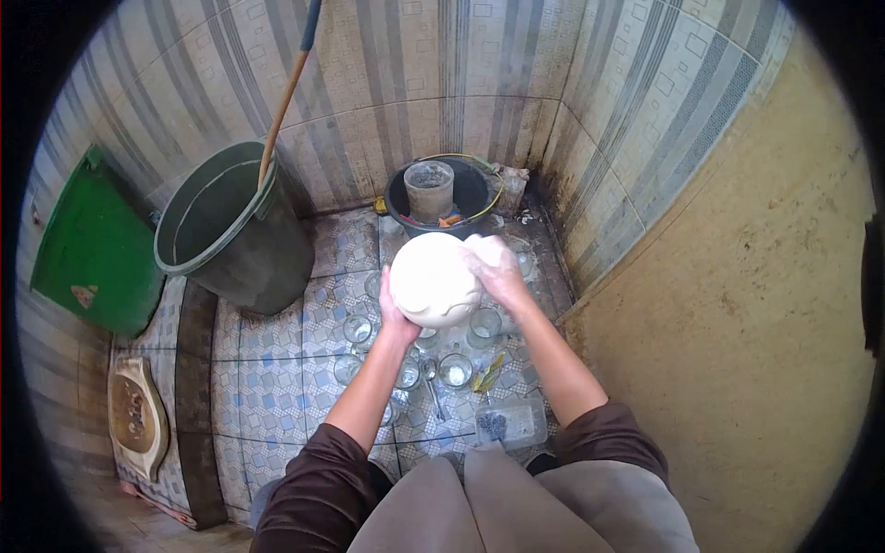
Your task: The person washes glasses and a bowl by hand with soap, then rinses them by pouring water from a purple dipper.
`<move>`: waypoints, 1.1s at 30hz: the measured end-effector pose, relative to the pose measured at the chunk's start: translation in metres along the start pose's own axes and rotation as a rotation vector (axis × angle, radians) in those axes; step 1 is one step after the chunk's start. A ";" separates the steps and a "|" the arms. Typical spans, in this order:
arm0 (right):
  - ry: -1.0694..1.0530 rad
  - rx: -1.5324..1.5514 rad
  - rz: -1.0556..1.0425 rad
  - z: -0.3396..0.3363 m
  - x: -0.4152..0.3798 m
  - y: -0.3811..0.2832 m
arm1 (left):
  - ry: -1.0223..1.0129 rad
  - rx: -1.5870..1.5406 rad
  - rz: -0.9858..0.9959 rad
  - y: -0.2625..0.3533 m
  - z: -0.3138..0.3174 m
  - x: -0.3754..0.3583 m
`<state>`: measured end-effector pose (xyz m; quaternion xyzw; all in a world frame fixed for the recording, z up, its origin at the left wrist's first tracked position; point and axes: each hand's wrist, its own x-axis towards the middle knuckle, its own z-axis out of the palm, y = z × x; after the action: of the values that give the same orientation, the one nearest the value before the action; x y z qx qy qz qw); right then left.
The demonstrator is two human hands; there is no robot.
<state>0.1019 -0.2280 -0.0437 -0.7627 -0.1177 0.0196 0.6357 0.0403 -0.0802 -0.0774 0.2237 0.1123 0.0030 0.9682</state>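
While both hands work over the tiled floor, a round white plate [431,279] is held up between them, above the glasses. Left hand [395,309] cups its lower left edge from behind, fingers closed on the rim. Right hand [495,267], soapy, lies pressed on the plate's upper right edge; can't tell if those fingers curl round it. Plate's broad face is turned toward the camera, tilted slightly; it is round, so no clear long axis.

Below the plate: several clear drinking glasses [454,370] standing upright on the floor, a spoon [433,392] lying among them, a clear plastic container [510,423] near the knees. Behind: black basin [472,198] in the corner with a grey cup [429,189] inside. Left: big green bucket [230,230] holding a wooden stick [286,97], green lid [97,244] leaning on the wall. Nothing stands between hands and plate.
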 end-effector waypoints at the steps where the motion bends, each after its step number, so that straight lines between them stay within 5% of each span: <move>1: 0.155 -0.113 0.051 0.000 0.002 0.003 | 0.002 -0.008 0.008 0.004 -0.006 0.008; 3: 0.149 -0.006 0.033 0.002 0.005 0.004 | 0.218 0.356 0.188 0.010 -0.012 0.018; 5: 0.105 -0.536 -0.077 0.009 0.006 0.000 | 0.320 0.596 0.302 0.005 -0.001 0.011; 6: 0.146 -0.406 -0.446 0.018 -0.011 0.001 | 0.425 0.841 0.408 0.000 0.007 0.005; 9: -0.013 -0.635 -0.828 0.045 -0.033 -0.018 | 0.329 0.972 0.653 -0.016 -0.002 0.001; 10: -0.016 -0.637 -0.822 0.042 -0.032 -0.014 | 0.332 0.972 0.646 -0.018 -0.002 -0.002; 13: 0.072 -0.434 -0.248 0.025 -0.003 -0.001 | 0.297 1.320 0.521 -0.013 0.016 -0.013; 17: 0.188 -0.548 -0.161 0.021 -0.012 -0.011 | 0.252 1.135 0.526 -0.029 -0.007 -0.002; 19: 0.147 -0.843 -0.513 0.042 -0.031 -0.019 | 0.256 0.661 0.360 -0.032 -0.008 0.003; 21: 0.077 -0.757 -0.724 0.061 -0.046 -0.011 | 0.253 -0.003 0.016 -0.020 -0.017 0.012; 25: 0.272 -0.516 -0.882 0.052 -0.050 0.013 | 0.485 -0.008 0.026 -0.008 -0.017 0.017; 27: 0.379 -0.517 -0.831 0.047 -0.043 0.030 | 0.461 -0.087 0.111 -0.011 -0.020 0.021; 29: 0.637 -0.148 -0.246 0.043 -0.029 0.040 | 0.462 -0.065 0.058 -0.006 0.001 0.006; 30: 0.638 -0.150 -0.246 0.037 -0.022 0.037 | 0.435 -0.011 0.051 -0.005 0.008 0.001; 32: 0.438 0.500 0.200 0.021 -0.008 0.032 | 0.404 0.046 0.044 -0.002 0.013 0.000; 33: 0.440 0.502 0.198 0.015 -0.005 0.036 | 0.355 0.176 0.113 0.000 0.014 0.001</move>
<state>0.0999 -0.2207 -0.0823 -0.5763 0.1053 -0.0554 0.8086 0.0441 -0.0856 -0.0656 0.3095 0.2684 0.0870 0.9081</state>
